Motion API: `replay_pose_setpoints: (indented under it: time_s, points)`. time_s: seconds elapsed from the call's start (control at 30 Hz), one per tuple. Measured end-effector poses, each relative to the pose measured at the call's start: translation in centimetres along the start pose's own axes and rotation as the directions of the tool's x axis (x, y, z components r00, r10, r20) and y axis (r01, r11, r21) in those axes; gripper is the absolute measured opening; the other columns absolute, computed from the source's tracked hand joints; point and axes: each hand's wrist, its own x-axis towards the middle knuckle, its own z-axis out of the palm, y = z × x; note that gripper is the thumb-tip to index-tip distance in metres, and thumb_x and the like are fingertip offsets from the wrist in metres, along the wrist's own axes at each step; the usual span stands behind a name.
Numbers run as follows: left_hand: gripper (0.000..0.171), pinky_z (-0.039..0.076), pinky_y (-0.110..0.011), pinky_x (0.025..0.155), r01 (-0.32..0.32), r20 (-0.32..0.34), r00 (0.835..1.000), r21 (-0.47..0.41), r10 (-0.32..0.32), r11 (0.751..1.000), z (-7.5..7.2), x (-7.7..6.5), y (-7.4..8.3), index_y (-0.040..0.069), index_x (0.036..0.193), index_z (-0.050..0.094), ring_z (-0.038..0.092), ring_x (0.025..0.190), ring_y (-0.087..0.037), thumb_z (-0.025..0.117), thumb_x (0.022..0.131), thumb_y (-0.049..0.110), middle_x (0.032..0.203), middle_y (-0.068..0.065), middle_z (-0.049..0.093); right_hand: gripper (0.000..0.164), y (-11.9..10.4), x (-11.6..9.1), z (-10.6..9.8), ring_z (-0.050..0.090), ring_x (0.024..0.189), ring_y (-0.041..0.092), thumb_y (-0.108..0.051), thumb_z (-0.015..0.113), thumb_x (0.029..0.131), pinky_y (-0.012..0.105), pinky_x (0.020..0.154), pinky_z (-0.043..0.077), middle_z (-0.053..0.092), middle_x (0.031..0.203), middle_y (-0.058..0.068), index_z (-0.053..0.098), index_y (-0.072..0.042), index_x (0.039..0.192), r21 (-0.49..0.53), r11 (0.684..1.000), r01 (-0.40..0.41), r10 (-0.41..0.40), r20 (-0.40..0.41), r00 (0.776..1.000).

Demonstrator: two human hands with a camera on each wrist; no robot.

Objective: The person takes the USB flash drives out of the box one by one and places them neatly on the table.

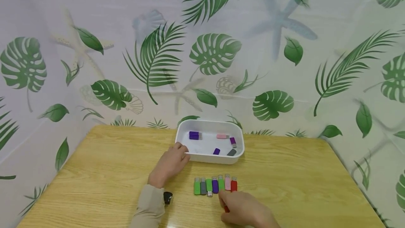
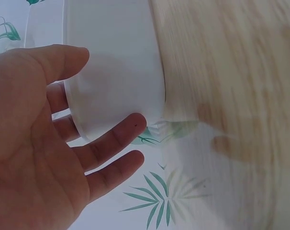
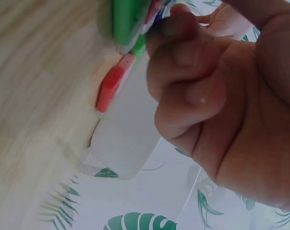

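Note:
My left hand (image 1: 171, 161) holds the near left corner of a white plastic tray (image 1: 210, 158); in the left wrist view the thumb lies outside and two fingers pass behind the rim. My right hand (image 1: 245, 207) pinches a red USB stick (image 1: 226, 209), mostly hidden by the fingers. Just beyond it is a row of several USB sticks, among them green (image 1: 197, 187), grey (image 1: 203, 187), purple (image 1: 215, 186), pink (image 1: 227, 183) and red (image 1: 233, 185). One green stick (image 1: 209, 185) points its plug towards me.
Inside the tray lie purple sticks (image 1: 194, 135), a pink stick (image 1: 221, 136) and a grey stick (image 1: 232, 152). The wooden table (image 1: 303, 182) meets a leaf-patterned cloth (image 1: 202, 20) at the back. A black object (image 1: 167, 197) is by the left wrist.

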Motion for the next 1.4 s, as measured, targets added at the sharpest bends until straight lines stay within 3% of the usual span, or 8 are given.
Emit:
replay_pose_setpoints:
  time_s: [0.23, 0.43, 0.63, 0.93, 1.17, 1.4]
  points:
    - [0.023, 0.051, -0.044, 0.089, -0.006, -0.003, 1.000, -0.004, 0.006, 1.000, -0.1, 0.0, 0.1, 0.005, 0.110, 0.066, 0.059, 0.097, -0.026, 0.054, 0.101, 0.022, 0.114, -0.011, 0.060, 0.017, 0.0, 0.5, 0.2, 0.047, 0.060, 0.012, -0.017, 0.071, 0.088, 0.026, 0.059, 0.035, 0.045, 0.067, -0.004, 0.054, -0.022, 0.088, -0.068, 0.997, 0.018, -0.018, 0.008, 1.000]
    - [0.023, 0.051, -0.043, 0.089, -0.006, -0.002, 1.000, -0.001, 0.006, 1.000, 0.0, 0.0, 0.1, 0.005, 0.111, 0.066, 0.059, 0.097, -0.025, 0.054, 0.102, 0.023, 0.114, -0.011, 0.060, 0.023, 0.6, 0.1, -0.1, 0.043, 0.060, 0.011, -0.011, 0.073, 0.084, 0.026, 0.058, 0.032, 0.044, 0.065, -0.005, 0.052, -0.019, 0.079, -0.101, 0.994, 0.052, -0.057, -0.046, 0.997]
    - [0.022, 0.051, -0.043, 0.088, -0.009, -0.002, 1.000, 0.002, 0.009, 1.000, 0.1, -0.1, -0.1, 0.006, 0.110, 0.066, 0.058, 0.096, -0.025, 0.054, 0.102, 0.023, 0.113, -0.010, 0.060, 0.023, 1.1, 0.0, -0.3, 0.044, 0.060, 0.010, -0.011, 0.075, 0.083, 0.024, 0.056, 0.032, 0.045, 0.065, -0.005, 0.053, -0.019, 0.080, -0.062, 0.996, 0.066, -0.069, -0.047, 0.996]
    - [0.020, 0.051, -0.043, 0.085, -0.036, -0.026, 0.999, 0.015, 0.037, 0.999, 0.2, 0.0, -0.3, 0.006, 0.107, 0.065, 0.059, 0.093, -0.025, 0.054, 0.101, 0.021, 0.111, -0.010, 0.060, 0.010, 2.0, -0.2, -1.6, 0.045, 0.054, 0.007, -0.019, 0.068, 0.091, 0.022, 0.050, 0.036, 0.051, 0.065, -0.007, 0.058, -0.019, 0.089, 0.015, 0.981, 0.196, -0.193, -0.124, 0.973]
    - [0.022, 0.051, -0.044, 0.086, -0.033, -0.015, 0.999, 0.017, 0.033, 0.999, 0.1, 0.0, -0.2, 0.006, 0.108, 0.066, 0.060, 0.095, -0.026, 0.052, 0.102, 0.022, 0.113, -0.011, 0.060, 0.009, 2.2, -0.8, -2.8, 0.052, 0.064, 0.013, -0.021, 0.066, 0.095, 0.027, 0.056, 0.043, 0.057, 0.073, -0.005, 0.062, -0.013, 0.097, 0.093, 0.980, 0.177, -0.160, -0.167, 0.973]
    - [0.024, 0.051, -0.044, 0.088, -0.003, 0.009, 1.000, 0.013, 0.003, 1.000, 0.0, 0.0, -0.2, 0.006, 0.112, 0.065, 0.059, 0.098, -0.026, 0.051, 0.102, 0.024, 0.114, -0.010, 0.059, 0.009, 2.5, -0.6, -3.5, 0.052, 0.066, 0.013, -0.022, 0.065, 0.096, 0.028, 0.057, 0.044, 0.058, 0.075, -0.005, 0.063, -0.014, 0.097, 0.063, 0.978, 0.198, -0.181, -0.217, 0.959]
